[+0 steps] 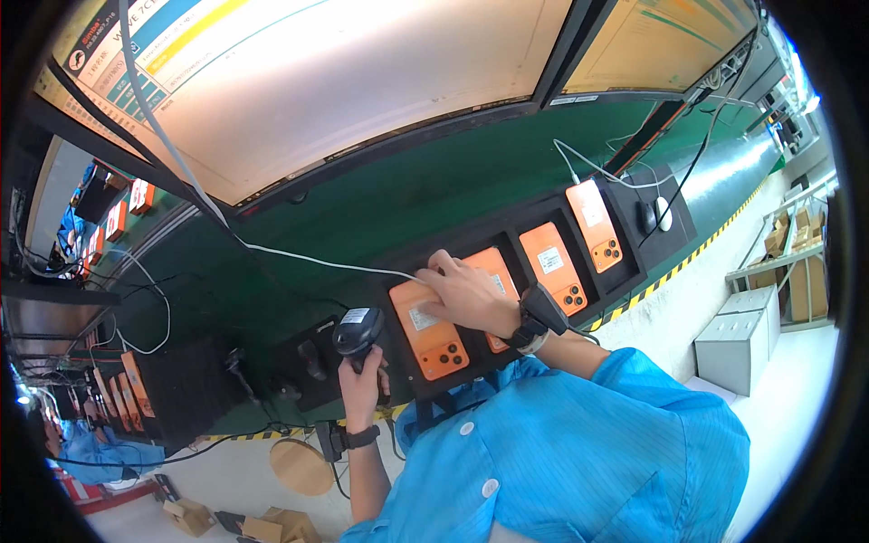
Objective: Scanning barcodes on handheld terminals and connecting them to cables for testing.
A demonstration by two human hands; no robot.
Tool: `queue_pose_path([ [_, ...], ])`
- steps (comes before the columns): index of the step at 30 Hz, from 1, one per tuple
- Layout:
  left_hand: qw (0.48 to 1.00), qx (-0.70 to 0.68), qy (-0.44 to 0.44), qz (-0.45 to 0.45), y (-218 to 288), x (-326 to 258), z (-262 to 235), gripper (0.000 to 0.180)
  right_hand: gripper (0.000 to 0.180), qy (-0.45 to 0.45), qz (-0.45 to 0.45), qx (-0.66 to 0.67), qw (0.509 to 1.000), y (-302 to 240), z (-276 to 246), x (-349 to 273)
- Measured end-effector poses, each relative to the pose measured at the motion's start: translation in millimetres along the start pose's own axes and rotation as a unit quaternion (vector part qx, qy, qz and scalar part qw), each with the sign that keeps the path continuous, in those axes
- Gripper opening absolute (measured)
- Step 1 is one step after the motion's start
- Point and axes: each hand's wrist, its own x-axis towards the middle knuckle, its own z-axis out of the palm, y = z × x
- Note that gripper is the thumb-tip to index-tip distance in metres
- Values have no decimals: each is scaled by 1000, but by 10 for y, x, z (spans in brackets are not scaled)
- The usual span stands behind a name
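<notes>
My left hand (362, 387) is wrapped round the handle of a black handheld barcode scanner (357, 333). The scanner's head is beside the leftmost orange phone (445, 358), which lies camera side up in a black tray (425, 385). At that phone's far end, my right hand (471, 299) pinches the end of a white cable (335, 261); whether it is plugged in is hidden by the fingers. My right hand and wrist partly cover a second orange phone (489, 262). Another orange phone (552, 262) and a cabled phone (594, 224) lie to the right.
Large screens (362, 81) stand along the far side of the green bench (362, 213). Two computer mice, one white (663, 214), lie right of the tray. Loose cables cross the bench. More orange phones (136, 385) and another person's blue sleeve (100, 452) are at left.
</notes>
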Motion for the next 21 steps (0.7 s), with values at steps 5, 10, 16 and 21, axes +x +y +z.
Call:
queue_pose_path([
  [5, 975, 195, 69, 85, -713, 344, -246, 29, 46, -26, 22, 9, 999, 29, -16, 80],
  [10, 945, 325, 33, 14, -1338, 1000, -33, 46, 43, -56, 57, 49, 996, 25, -179, 72],
  [16, 980, 184, -34, 66, -2378, 1569, -536, 46, 33, -72, 0, 166, 984, -317, -521, -43],
  [21, 864, 446, 107, 206, -1326, 1190, -45, 43, 27, -59, 20, 246, 967, -119, -610, -238],
])
